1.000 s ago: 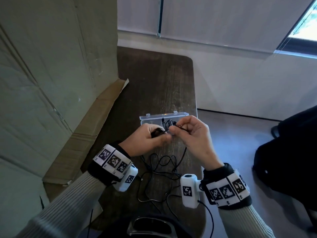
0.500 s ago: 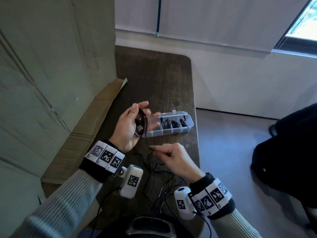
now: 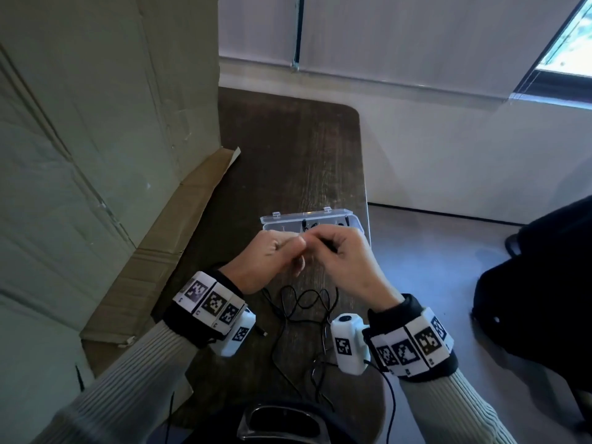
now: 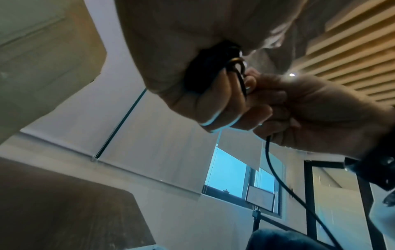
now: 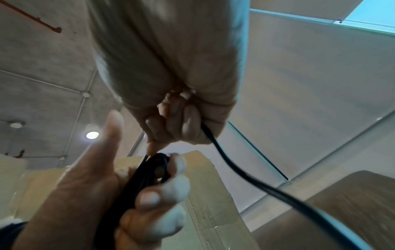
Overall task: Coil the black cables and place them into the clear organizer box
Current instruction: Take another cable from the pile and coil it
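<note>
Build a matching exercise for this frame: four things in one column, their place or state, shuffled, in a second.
Things:
1. left hand
2. right hand
3. clear organizer box
4. loose cable

States:
A. lies tangled on the table near the wrists
B. grips a black coil
C. sits open behind both hands
D. pinches a single strand that hangs down

Pairs: 1-B, 2-D, 3-C, 4-A

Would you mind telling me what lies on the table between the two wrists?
In the head view, loose loops of black cable sprawl on the dark table between the wrists, below the left hand and right hand.
</note>
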`<state>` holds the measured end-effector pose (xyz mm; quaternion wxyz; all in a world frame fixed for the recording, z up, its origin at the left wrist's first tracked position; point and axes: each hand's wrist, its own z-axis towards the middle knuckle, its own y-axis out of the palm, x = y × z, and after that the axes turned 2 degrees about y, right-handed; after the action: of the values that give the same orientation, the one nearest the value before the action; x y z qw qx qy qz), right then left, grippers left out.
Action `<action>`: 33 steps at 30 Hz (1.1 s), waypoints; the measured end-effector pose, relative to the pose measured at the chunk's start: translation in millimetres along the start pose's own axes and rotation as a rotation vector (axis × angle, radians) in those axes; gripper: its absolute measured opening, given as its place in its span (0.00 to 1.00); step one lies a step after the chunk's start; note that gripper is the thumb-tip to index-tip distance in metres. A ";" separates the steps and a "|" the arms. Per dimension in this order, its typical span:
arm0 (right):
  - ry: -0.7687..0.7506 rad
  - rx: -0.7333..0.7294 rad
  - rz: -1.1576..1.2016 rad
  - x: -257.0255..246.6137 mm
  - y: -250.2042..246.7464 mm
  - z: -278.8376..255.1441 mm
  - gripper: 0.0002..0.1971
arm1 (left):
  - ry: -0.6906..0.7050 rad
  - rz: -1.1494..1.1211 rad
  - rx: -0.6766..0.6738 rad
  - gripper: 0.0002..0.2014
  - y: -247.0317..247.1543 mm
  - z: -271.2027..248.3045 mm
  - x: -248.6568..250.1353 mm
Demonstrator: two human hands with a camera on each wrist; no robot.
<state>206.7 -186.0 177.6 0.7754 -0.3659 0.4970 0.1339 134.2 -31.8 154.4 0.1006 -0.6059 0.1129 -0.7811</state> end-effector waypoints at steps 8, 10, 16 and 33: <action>0.111 0.140 0.317 22.5 -6.1 -6.8 0.03 | -0.138 -0.036 0.019 0.18 1.2 -7.7 -7.4; 0.091 0.169 0.314 31.2 -8.4 -13.1 0.04 | -0.136 -0.131 0.106 0.17 2.8 -10.7 -5.3; 0.130 0.189 0.286 50.6 5.1 -33.1 0.06 | -0.304 -0.374 0.165 0.18 10.6 -13.7 -1.9; 0.313 -0.100 -0.161 55.2 32.5 -44.9 0.11 | -0.117 -0.541 0.628 0.12 -6.1 -9.1 -17.6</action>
<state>183.8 -203.4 104.8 0.6775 -0.4589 0.5736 0.0372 129.6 -20.2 137.8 0.0780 -0.5971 -0.2997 -0.7399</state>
